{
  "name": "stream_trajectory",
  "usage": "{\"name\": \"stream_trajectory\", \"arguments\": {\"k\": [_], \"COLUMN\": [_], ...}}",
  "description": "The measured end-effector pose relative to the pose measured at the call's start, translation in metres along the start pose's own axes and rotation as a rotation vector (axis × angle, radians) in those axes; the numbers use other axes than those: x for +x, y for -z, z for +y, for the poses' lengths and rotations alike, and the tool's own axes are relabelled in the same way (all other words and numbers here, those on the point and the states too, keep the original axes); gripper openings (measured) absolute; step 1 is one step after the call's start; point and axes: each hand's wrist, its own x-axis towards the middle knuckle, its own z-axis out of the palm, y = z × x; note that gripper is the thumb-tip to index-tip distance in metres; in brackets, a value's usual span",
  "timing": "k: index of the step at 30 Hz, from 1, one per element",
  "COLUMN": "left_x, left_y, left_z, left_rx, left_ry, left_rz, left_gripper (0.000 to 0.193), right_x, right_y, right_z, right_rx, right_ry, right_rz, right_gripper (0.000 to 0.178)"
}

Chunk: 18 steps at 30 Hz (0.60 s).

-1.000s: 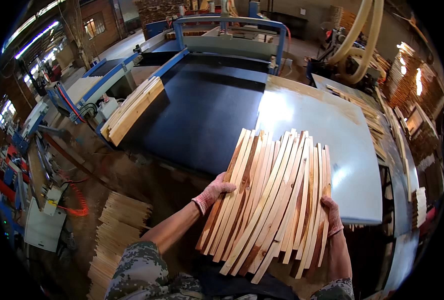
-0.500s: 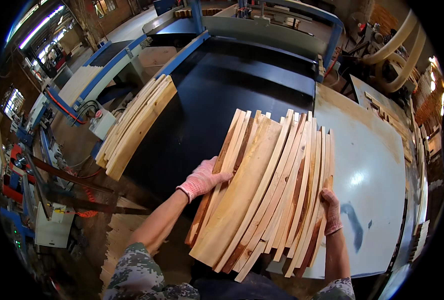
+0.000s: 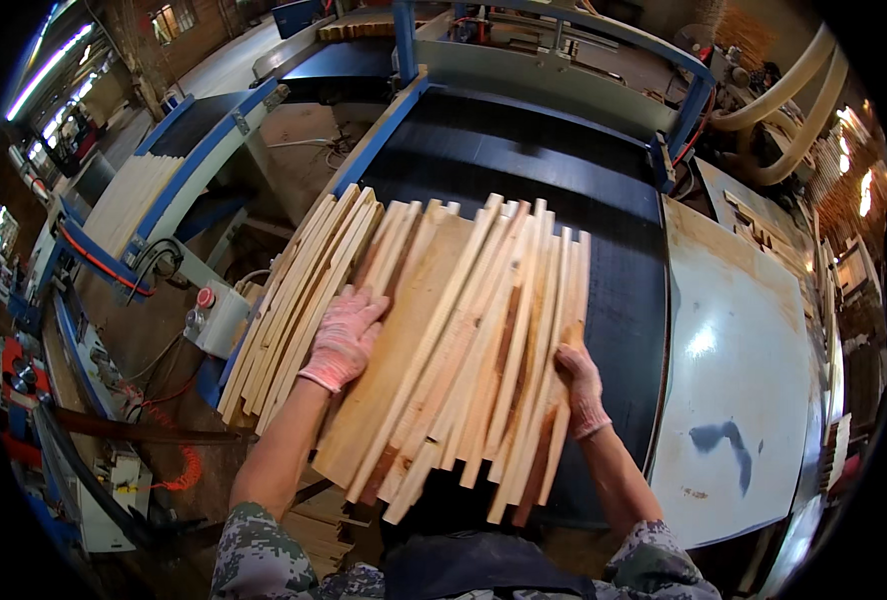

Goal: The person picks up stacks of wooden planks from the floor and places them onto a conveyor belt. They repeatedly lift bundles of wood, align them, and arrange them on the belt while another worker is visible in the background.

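Note:
A broad bundle of wooden strips lies between my two hands over the black conveyor belt. The strips run side by side with uneven ends, some pale and some reddish brown, and a wider board sits toward the left. My left hand, in a pink-and-white knit glove, presses the bundle's left side with its fingers over the strips. On the opposite side, my right hand, gloved alike, grips the outer edge. Beside my left hand, a second row of pale strips rests along the belt's left edge.
A blue-and-grey machine frame spans the belt's far end. To the right is a pale metal table with dark stains. At left stand a control box with a red button and another conveyor carrying strips.
Both hands have carried the bundle leftward, from partly over the pale table to over the belt, close against the other strips. My left hand's fingers now reach up over the bundle's left side.

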Motion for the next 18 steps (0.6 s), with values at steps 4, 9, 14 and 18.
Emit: {"name": "stream_trajectory", "arguments": {"k": [4, 9, 14, 18], "left_x": [-0.001, -0.004, -0.006, -0.007], "left_y": [0.018, 0.013, 0.015, 0.050], "left_z": [-0.032, -0.038, -0.033, 0.008], "left_rx": [-0.163, -0.114, -0.167, -0.710], "left_ry": [-0.010, -0.044, -0.094, 0.138], "left_rz": [-0.106, -0.112, -0.078, -0.202], "left_gripper": [0.054, 0.055, 0.049, 0.047], "right_x": [0.007, -0.013, -0.012, -0.043], "right_y": [-0.030, -0.039, -0.048, -0.076], "right_z": [0.010, -0.025, -0.018, -0.042], "right_rx": [0.027, -1.452, -1.403, -1.688], "right_ry": [-0.010, 0.181, 0.157, 0.515], "right_rz": [0.012, 0.189, 0.324, 0.148], "right_gripper": [0.053, 0.073, 0.085, 0.078]}}
